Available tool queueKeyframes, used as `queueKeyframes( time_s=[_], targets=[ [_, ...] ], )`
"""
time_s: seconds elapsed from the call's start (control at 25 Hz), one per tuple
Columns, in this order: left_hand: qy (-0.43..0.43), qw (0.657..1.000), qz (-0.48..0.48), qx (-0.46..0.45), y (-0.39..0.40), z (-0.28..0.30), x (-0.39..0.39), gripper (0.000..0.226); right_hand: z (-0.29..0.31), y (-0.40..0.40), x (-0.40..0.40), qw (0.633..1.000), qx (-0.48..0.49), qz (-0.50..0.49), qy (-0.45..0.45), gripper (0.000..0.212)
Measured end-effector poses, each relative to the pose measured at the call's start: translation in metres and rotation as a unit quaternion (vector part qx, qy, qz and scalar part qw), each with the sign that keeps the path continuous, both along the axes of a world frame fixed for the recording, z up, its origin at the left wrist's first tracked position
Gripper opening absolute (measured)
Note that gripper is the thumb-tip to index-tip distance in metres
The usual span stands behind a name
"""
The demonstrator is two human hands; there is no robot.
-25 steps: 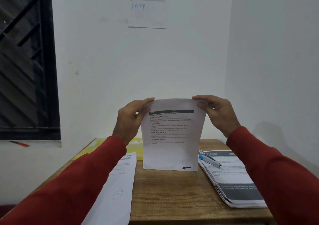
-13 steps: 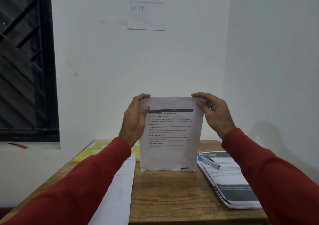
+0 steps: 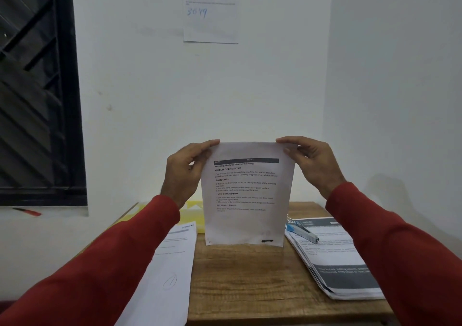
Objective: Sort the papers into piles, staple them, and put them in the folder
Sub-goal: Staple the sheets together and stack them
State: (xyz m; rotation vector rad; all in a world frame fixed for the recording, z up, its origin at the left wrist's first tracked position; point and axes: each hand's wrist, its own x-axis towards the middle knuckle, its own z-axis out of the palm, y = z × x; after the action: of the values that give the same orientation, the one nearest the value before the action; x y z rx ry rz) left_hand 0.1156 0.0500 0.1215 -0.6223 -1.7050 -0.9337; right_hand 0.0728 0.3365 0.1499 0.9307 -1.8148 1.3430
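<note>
I hold a set of printed sheets (image 3: 246,223) upright, its bottom edge resting on the wooden table (image 3: 245,283). My left hand (image 3: 186,173) pinches its top left corner and my right hand (image 3: 312,162) pinches its top right corner. A blue and silver stapler (image 3: 302,233) lies on a stack of papers (image 3: 342,265) at the right. A loose white sheet (image 3: 170,270) lies at the left, partly under my left sleeve. A yellow folder (image 3: 191,213) lies flat behind the held sheets, mostly hidden.
The table stands in a corner, with white walls close behind and to the right. A notice sheet (image 3: 211,10) hangs on the back wall. A dark barred window (image 3: 37,88) fills the left, with a red pen (image 3: 27,212) on its ledge.
The sheets stay upright on the table. My left hand has shifted its grip, curling closer round the top left corner. The view has drifted slightly.
</note>
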Motion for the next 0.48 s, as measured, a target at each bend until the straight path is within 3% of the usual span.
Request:
queueKeyframes(
  time_s=[0.24,0.48],
  targets=[
    [-0.101,0.975,-0.104,0.168,-0.004,0.009,0.0,0.021,0.001,0.003,-0.001,0.999,-0.027,0.016,-0.03,0.024],
    [-0.134,0.947,-0.184,0.225,-0.004,0.025,0.006,0.016,0.012,0.005,0.002,0.995,-0.06,0.046,-0.061,0.025]
  ],
)
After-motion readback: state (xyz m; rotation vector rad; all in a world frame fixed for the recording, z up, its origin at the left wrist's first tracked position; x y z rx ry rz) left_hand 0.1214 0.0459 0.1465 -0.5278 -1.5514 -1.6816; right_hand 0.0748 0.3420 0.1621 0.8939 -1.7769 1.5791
